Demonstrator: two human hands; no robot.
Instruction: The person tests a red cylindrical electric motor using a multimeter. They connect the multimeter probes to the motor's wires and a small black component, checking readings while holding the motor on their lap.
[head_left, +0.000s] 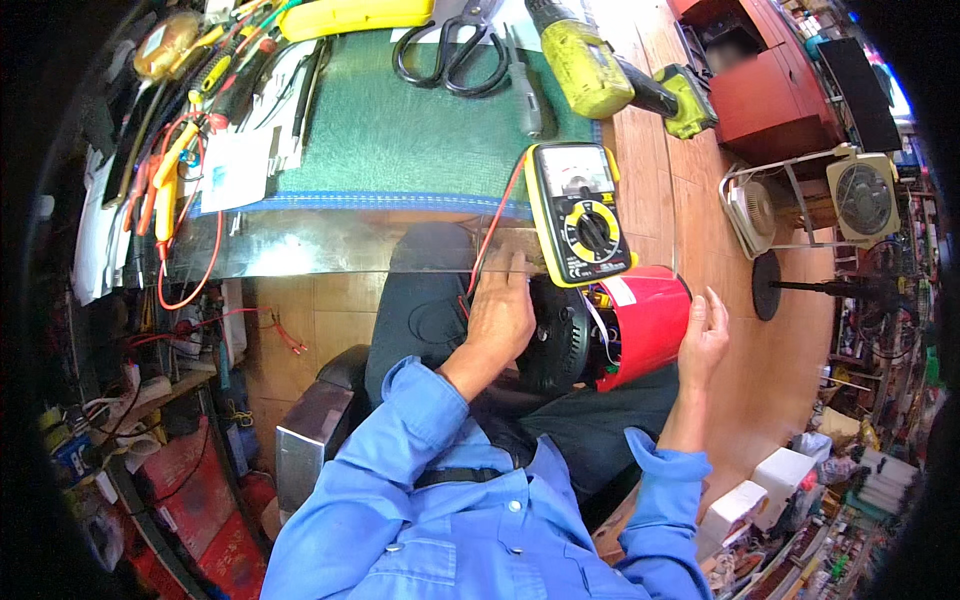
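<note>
A cylindrical appliance lies across my lap, with a red housing (pixel 655 320) on the right and a black ridged end part (pixel 560 335) on the left. The two are partly separated, and coloured wires and a white strip show in the gap. My left hand (pixel 500 315) is against the outer side of the black part, its fingertips pointing to the bench edge. With fingers fairly straight, my right hand (pixel 704 335) braces the far end of the red housing. Just above the appliance, a yellow-and-black multimeter (pixel 580 213) rests at the bench corner; its red lead (pixel 497 220) runs down behind my left hand.
On the bench's green mat (pixel 400 150) lie large black-handled scissors (pixel 450 55), a grey screwdriver (pixel 525 95) and a yellow-green cordless drill (pixel 590 65). Pliers and test leads (pixel 175 180) crowd the left. A fan (pixel 862 195) and white boxes (pixel 780 485) stand on the right.
</note>
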